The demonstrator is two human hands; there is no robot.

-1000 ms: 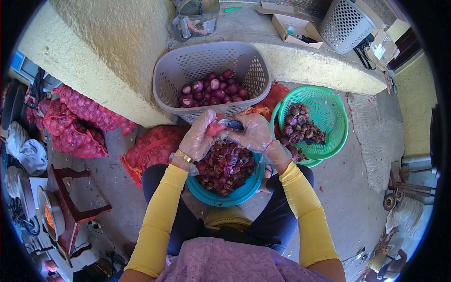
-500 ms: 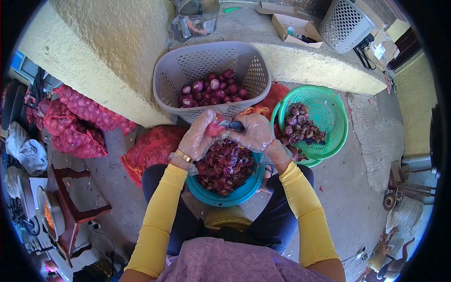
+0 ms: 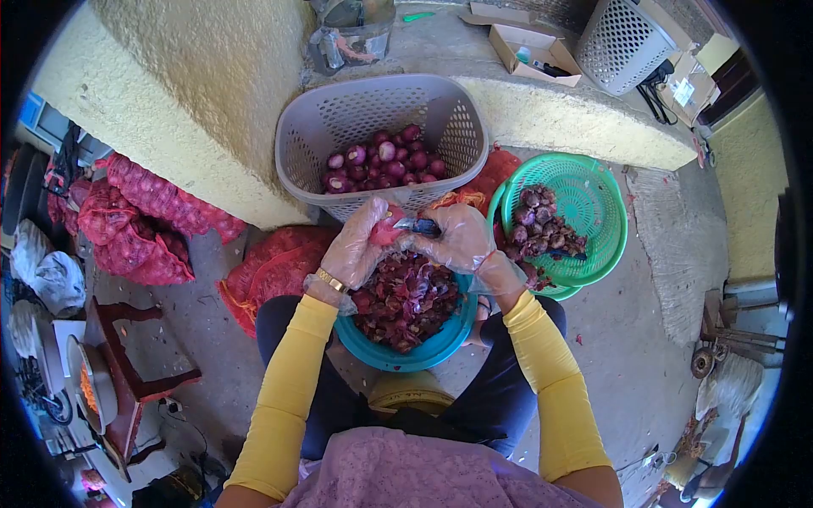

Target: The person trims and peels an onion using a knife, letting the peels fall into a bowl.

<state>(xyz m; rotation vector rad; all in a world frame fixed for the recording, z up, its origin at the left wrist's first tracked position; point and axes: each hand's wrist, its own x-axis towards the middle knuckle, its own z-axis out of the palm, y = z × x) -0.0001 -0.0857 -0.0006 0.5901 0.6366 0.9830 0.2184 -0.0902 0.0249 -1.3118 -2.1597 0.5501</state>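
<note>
My left hand (image 3: 359, 241), in a clear plastic glove, is closed around a red onion (image 3: 388, 229). A small knife with a dark handle (image 3: 428, 228) is gripped in my gloved right hand (image 3: 461, 241), its short blade (image 3: 406, 224) at the onion's right side. Whether the blade cuts in cannot be made out. Both hands hover over a blue basin (image 3: 406, 362) heaped with dark red onion skins (image 3: 406, 305). Just beyond them stands a grey perforated basket (image 3: 296, 127) part filled with shiny peeled onions (image 3: 385, 162).
A green colander (image 3: 605, 212) with unpeeled onions (image 3: 538, 224) stands to the right. Red mesh sacks of onions (image 3: 135, 229) lie at left, another sack (image 3: 275, 267) nearer. A yellow wall (image 3: 203, 85) and low ledge (image 3: 576, 127) bound the far side. A wooden stool (image 3: 140, 372) is at left.
The onion and knife have shifted very slightly in my hands, with more of the blade showing now. Everything else stays in place.
</note>
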